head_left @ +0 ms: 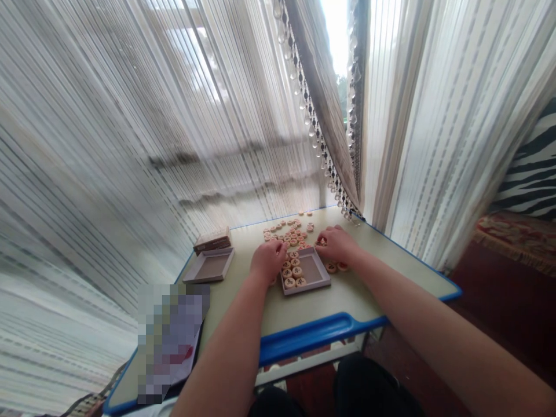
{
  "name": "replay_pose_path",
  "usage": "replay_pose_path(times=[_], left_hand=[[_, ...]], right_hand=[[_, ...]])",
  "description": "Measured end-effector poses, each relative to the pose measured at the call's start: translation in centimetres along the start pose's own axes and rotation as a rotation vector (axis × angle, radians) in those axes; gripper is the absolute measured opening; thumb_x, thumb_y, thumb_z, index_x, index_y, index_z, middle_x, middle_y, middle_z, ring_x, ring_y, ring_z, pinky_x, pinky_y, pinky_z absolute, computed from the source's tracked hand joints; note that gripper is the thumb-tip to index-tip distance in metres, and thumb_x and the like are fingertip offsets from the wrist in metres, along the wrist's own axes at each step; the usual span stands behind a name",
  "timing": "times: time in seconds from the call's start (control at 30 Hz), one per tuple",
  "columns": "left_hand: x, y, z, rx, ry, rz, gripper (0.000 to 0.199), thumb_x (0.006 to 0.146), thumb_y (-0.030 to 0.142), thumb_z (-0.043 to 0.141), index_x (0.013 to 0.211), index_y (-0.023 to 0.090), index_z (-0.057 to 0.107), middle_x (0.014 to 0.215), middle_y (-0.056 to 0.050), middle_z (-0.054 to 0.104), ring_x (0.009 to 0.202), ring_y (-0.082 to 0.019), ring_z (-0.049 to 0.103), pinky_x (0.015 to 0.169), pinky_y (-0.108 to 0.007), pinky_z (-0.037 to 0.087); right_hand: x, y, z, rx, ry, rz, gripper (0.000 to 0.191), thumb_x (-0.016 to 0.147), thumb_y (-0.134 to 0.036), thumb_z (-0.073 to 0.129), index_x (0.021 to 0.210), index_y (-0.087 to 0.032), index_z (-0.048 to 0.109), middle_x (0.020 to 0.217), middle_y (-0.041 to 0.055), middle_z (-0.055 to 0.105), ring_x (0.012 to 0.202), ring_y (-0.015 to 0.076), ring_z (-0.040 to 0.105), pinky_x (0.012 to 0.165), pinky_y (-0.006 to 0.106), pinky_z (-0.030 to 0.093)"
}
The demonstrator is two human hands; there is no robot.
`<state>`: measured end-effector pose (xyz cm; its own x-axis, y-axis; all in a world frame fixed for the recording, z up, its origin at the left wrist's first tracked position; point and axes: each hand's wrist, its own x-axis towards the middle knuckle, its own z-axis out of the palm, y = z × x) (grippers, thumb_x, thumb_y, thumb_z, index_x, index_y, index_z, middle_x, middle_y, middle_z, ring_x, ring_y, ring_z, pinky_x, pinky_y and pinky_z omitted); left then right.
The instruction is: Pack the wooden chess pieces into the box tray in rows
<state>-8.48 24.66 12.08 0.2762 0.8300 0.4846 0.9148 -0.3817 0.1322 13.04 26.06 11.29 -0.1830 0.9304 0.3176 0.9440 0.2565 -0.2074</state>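
A shallow box tray (318,282) lies on the table in front of me. Several round wooden Chinese chess pieces (297,271) stand in rows along its left side, marked with dark characters; bare bottom shows on the right side. My left hand (267,260) is at the tray's far left corner, its fingers curled together; what they hold, if anything, is hidden. Beyond the tray's right edge, my right hand (337,243) has its fingers closed on a Chinese chess piece (322,242). Two loose pieces (332,267) lie below that hand, and another shows partly beside my left wrist.
Many loose pieces (293,236) are scattered at the table's far side. On the left are a second shallow tray (211,266) and a flat box (212,238). A blurred-out item (174,341) covers the near left. The table (360,298) has a blue rim; curtains (243,145) hang behind it.
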Motion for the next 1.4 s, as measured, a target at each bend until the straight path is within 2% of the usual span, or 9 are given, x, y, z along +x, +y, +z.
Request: replay_pose_path(times=[0.1, 0.23, 0.4, 0.5, 0.57, 0.7, 0.9, 1.13, 1.4], left_hand=[[0.3, -0.5, 0.6, -0.022, 0.033, -0.028, 0.035, 0.086, 0.036, 0.034, 0.080, 0.017, 0.063, 0.089, -0.008, 0.064, 0.089, -0.018, 0.054, 0.082, -0.030, 0.039], [0.7, -1.4, 1.5, -0.165, 0.080, -0.208, 0.042, 0.088, 0.034, 0.026, 0.103, 0.014, 0.059, 0.119, -0.011, 0.055, 0.115, -0.019, 0.043, 0.100, -0.032, 0.028], [1.2, -1.9, 2.2, -0.620, 0.022, -0.500, 0.061, 0.087, 0.050, 0.013, 0.112, 0.012, 0.054, 0.119, -0.012, 0.056, 0.113, -0.018, 0.049, 0.094, -0.029, 0.036], [1.3, -1.8, 2.3, -0.839, -0.014, -0.556, 0.071, 0.085, 0.054, 0.007, 0.109, 0.010, 0.057, 0.112, -0.013, 0.060, 0.105, -0.019, 0.054, 0.088, -0.030, 0.041], [1.4, -1.8, 2.3, -0.892, -0.015, -0.563, 0.074, 0.084, 0.056, 0.006, 0.105, 0.009, 0.059, 0.107, -0.014, 0.063, 0.101, -0.019, 0.057, 0.086, -0.030, 0.042], [1.2, -2.0, 2.5, -0.843, -0.003, -0.552, 0.076, 0.082, 0.061, 0.010, 0.097, 0.008, 0.062, 0.101, -0.014, 0.065, 0.097, -0.019, 0.059, 0.087, -0.031, 0.041], [0.9, -2.1, 2.7, -0.616, -0.001, -0.421, 0.070, 0.082, 0.060, 0.014, 0.094, 0.012, 0.064, 0.102, -0.012, 0.065, 0.100, -0.021, 0.056, 0.089, -0.032, 0.039], [0.6, -2.0, 2.4, -0.516, -0.009, -0.369, 0.066, 0.084, 0.057, 0.014, 0.091, 0.015, 0.064, 0.100, -0.011, 0.065, 0.099, -0.021, 0.057, 0.087, -0.031, 0.040], [0.6, -1.8, 2.2, -0.430, -0.045, -0.345, 0.058, 0.086, 0.051, 0.017, 0.091, 0.015, 0.064, 0.100, -0.010, 0.065, 0.096, -0.021, 0.057, 0.085, -0.031, 0.040]], right_hand=[[0.0, 0.0, 0.1, -0.001, -0.038, -0.010, 0.033, 0.074, -0.044, 0.053, 0.090, -0.020, 0.067, 0.092, 0.0081, 0.060, 0.094, 0.0238, 0.046, 0.080, 0.029, 0.036], [0.0, 0.1, 0.1, 0.016, -0.041, -0.041, 0.030, 0.073, -0.037, 0.054, 0.096, -0.021, 0.066, 0.096, 0.0072, 0.060, 0.096, 0.0240, 0.046, 0.082, 0.030, 0.036], [0.3, 0.5, 0.2, 0.036, -0.041, 0.014, 0.031, 0.074, -0.031, 0.052, 0.100, -0.021, 0.064, 0.104, 0.0079, 0.058, 0.099, 0.0241, 0.047, 0.083, 0.030, 0.037], [0.5, 0.8, 0.4, 0.049, -0.040, 0.047, 0.029, 0.075, -0.026, 0.049, 0.099, -0.020, 0.064, 0.104, 0.0088, 0.058, 0.097, 0.0221, 0.050, 0.081, 0.028, 0.038], [0.6, 0.8, 0.6, 0.074, -0.043, 0.043, 0.028, 0.076, -0.024, 0.048, 0.098, -0.019, 0.064, 0.102, 0.0090, 0.059, 0.094, 0.0202, 0.053, 0.081, 0.027, 0.038], [0.6, 0.8, 0.7, 0.088, -0.068, 0.017, 0.025, 0.074, -0.027, 0.052, 0.093, -0.020, 0.066, 0.098, 0.0080, 0.060, 0.090, 0.0198, 0.054, 0.079, 0.027, 0.039], [0.4, 0.5, 0.5, 0.089, -0.047, -0.042, 0.019, 0.069, -0.033, 0.057, 0.081, -0.023, 0.068, 0.095, 0.0058, 0.059, 0.094, 0.0221, 0.050, 0.081, 0.028, 0.038], [0.2, 0.3, 0.3, 0.075, -0.035, -0.032, 0.029, 0.068, -0.034, 0.058, 0.093, -0.022, 0.065, 0.097, 0.0069, 0.060, 0.095, 0.0241, 0.049, 0.081, 0.030, 0.039], [0.2, 0.2, 0.4, 0.048, -0.052, -0.068, 0.027, 0.076, -0.040, 0.051, 0.090, -0.024, 0.067, 0.096, 0.0075, 0.060, 0.096, 0.0240, 0.048, 0.086, 0.032, 0.035]])
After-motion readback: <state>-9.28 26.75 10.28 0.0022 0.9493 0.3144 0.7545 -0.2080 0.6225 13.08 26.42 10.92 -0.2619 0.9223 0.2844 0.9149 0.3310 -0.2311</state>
